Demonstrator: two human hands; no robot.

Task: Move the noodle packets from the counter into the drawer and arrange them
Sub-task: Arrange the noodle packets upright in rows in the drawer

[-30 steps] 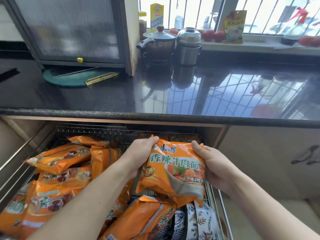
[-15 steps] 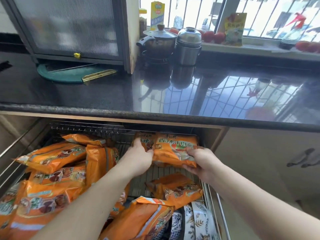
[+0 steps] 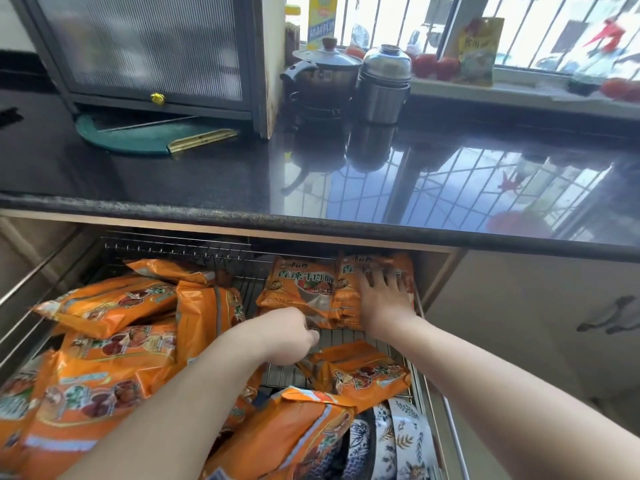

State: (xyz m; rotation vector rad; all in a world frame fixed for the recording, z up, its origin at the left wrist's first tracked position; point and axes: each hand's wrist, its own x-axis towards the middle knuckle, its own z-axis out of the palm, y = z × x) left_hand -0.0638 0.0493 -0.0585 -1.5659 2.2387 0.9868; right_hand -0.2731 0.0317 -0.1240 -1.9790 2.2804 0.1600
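The wire drawer [image 3: 173, 245] stands pulled out below the black counter [image 3: 207, 174]. Two orange noodle packets lean side by side at its back right: one [image 3: 301, 285] on the left, one [image 3: 348, 289] on the right. My right hand [image 3: 381, 299] presses flat on the right packet with its fingers spread. With curled fingers, my left hand [image 3: 291, 336] pinches the lower edge of the left packet. Several more orange packets lie loose in a heap at the left [image 3: 114, 306] and at the front [image 3: 360, 372]. No packet shows on the counter.
Blue-patterned bowls [image 3: 398, 441] stand on edge at the drawer's front right. At the back of the counter are a lidded pot [image 3: 325, 74], a steel container [image 3: 384, 84], a glass-door cabinet [image 3: 149, 53] and a green board [image 3: 131, 133]. Tomatoes line the windowsill.
The packet that both hands held has gone to the drawer's back right beside another. My right hand now lies flat on the right packet; my left hand has drawn back to the lower edge.
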